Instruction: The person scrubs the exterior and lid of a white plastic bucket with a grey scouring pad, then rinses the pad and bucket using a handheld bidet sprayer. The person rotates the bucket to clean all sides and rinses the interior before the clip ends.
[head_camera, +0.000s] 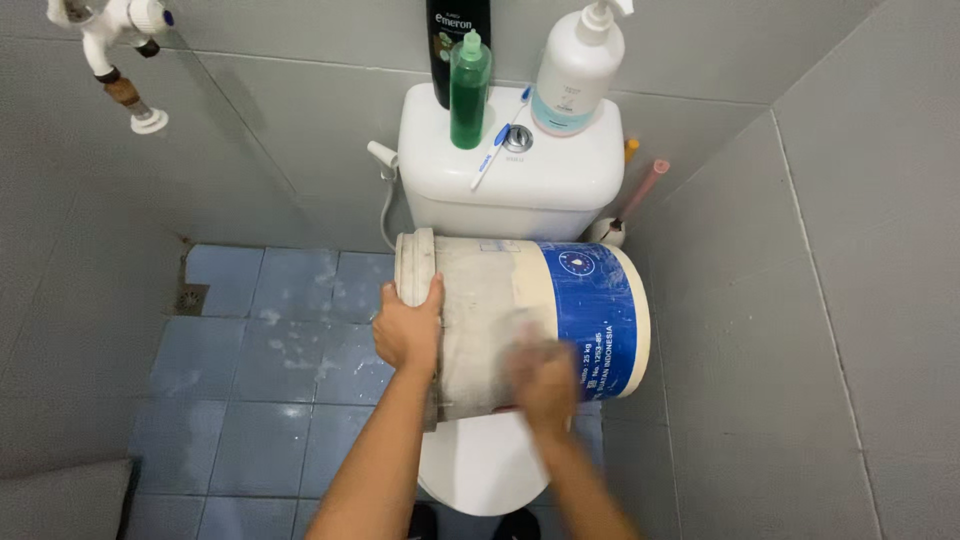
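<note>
A large plastic bucket (490, 300), whitish with a blue band, lies on its side across the white toilet (480, 465), its open rim facing left. My left hand (407, 328) grips that rim. My right hand (545, 375) is blurred and presses against the bucket's side near the blue band; whether it holds a cloth or sponge cannot be made out.
The toilet tank (510, 175) behind the bucket carries a green bottle (469, 88), a dark bottle (458, 30), a white pump bottle (577, 70) and a toothbrush (500, 138). A tap (115, 40) juts from the left wall. Blue floor tiles (270, 370) with a drain (190, 298) lie to the left.
</note>
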